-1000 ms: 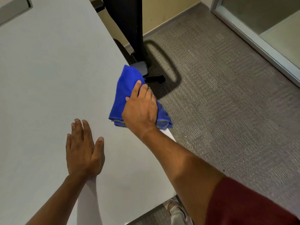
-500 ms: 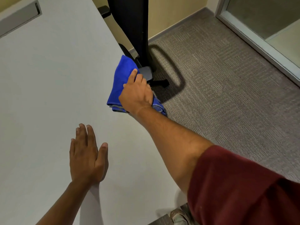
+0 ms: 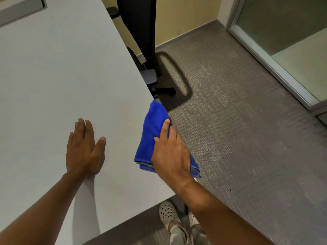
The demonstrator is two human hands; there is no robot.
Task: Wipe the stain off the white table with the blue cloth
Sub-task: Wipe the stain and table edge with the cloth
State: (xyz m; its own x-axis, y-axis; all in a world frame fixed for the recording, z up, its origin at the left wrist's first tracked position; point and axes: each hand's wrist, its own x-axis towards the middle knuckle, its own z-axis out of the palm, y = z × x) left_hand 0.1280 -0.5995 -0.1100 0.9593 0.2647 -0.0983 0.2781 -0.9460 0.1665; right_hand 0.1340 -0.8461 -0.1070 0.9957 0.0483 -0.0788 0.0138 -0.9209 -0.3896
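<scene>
Overhead, two bare hands rest on one white table [image 3: 53, 76]. One folded blue cloth [image 3: 152, 131] lies at the table's right edge, its far corner hanging past it. The right hand [image 3: 170, 154] presses flat on the cloth, fingers extended. The left hand [image 3: 84, 149] lies palm down on bare tabletop, fingers straight and together. One black chair [image 3: 141, 32] stands beyond the edge on grey carpet [image 3: 247, 138]. Since half a second ago, the cloth and right hand have slid back toward the person along the edge.
</scene>
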